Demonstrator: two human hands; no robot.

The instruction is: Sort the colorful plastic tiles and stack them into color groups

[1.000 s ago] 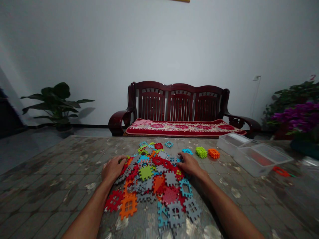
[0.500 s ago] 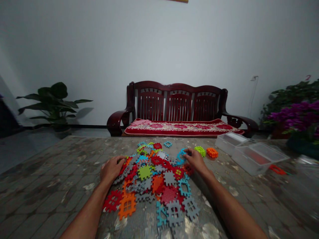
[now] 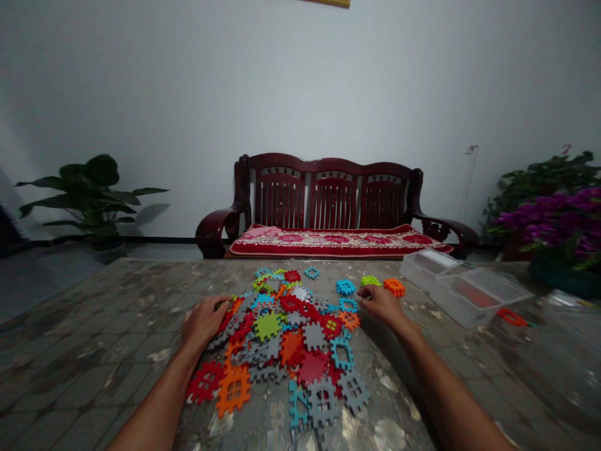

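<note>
Head view. Tabletop [image 3: 117,332], tile-patterned: far edge seen behind the pile of toothed pieces [image 3: 291,346]; its broadest stretch of surface is shown to the pile's left. To the pile's right, moving room is bounded by two translucent plastic boxes [image 3: 456,305]. Blue frame piece [image 3: 307,272], one: laid just behind the pile. Stacks, three, set to the pile's right rear: blue stack [image 3: 345,287], nearest the pile; green stack [image 3: 370,280]; orange stack [image 3: 394,287], farthest. Left hand [image 3: 204,321]: rested against the pile's left edge, fingers loosely curled; whether a piece is gripped cannot be told. Right hand [image 3: 384,305]: placed right of the pile, just beside the green stack, fingers bent, slightly parted, nothing seen held; contact with that stack cannot be told.
</note>
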